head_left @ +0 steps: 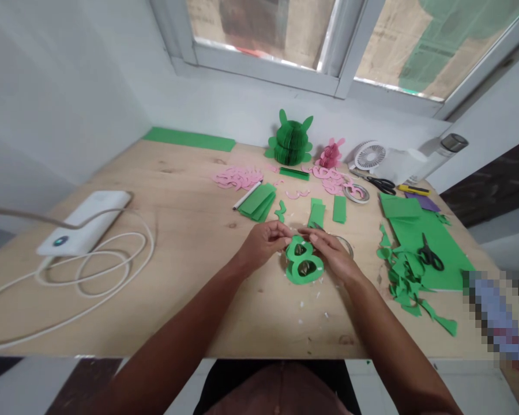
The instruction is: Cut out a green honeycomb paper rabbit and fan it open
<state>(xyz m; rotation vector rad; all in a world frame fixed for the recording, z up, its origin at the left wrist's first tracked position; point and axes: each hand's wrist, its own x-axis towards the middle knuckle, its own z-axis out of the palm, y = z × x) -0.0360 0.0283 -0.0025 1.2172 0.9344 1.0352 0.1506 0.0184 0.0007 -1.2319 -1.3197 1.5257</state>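
A green paper cutout (pixel 301 279) shaped like a figure eight, with two openings, is between my hands above the table. My left hand (pixel 262 246) pinches its upper left edge between thumb and fingers. On the other side, my right hand (pixel 332 253) holds the upper right edge, thumb and fingers close together. A roll of tape (pixel 349 245) lies partly hidden behind my right hand. Just beyond my fingers are folded green paper strips (pixel 316 212) and a small curvy green piece (pixel 280 211). White paper bits are scattered nearer my body.
Green scraps (pixel 404 276), black scissors (pixel 430 255) and green sheets (pixel 443 253) lie right. Farther back stand a green honeycomb paper figure (pixel 292 141), a pink one (pixel 330 154) and a fan (pixel 369 155). Pink cutouts (pixel 237 177) lie mid-table. A white power bank (pixel 89 222) with looped cable is left.
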